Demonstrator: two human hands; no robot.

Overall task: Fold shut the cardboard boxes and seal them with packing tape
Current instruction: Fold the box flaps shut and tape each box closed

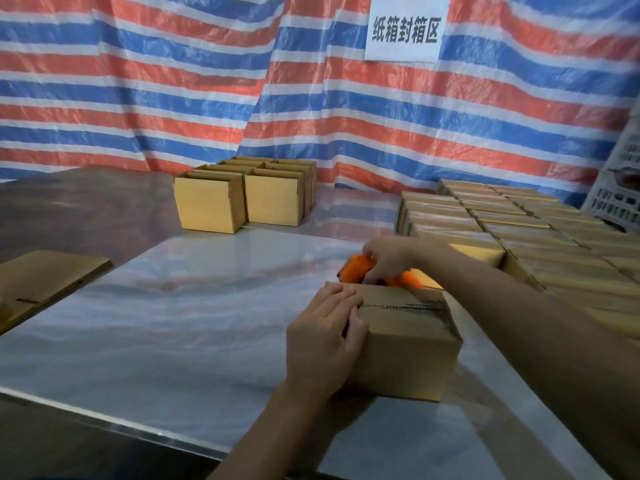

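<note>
A small cardboard box (412, 344) stands on the shiny metal table (194, 306) in front of me, its top flaps folded down with the seam showing. My left hand (323, 336) lies over the box's left top edge, fingers curled on the flaps. My right hand (388, 259) grips an orange tape dispenser (360, 268) at the box's far edge. Part of the dispenser is hidden behind my fingers and the box.
Several open boxes (242, 195) stand grouped at the table's back middle. Rows of closed boxes (512, 230) fill the right side. A flat cardboard sheet (45, 282) lies at the left. A white plastic crate (620, 188) and a striped tarp (173, 81) with a sign stand behind.
</note>
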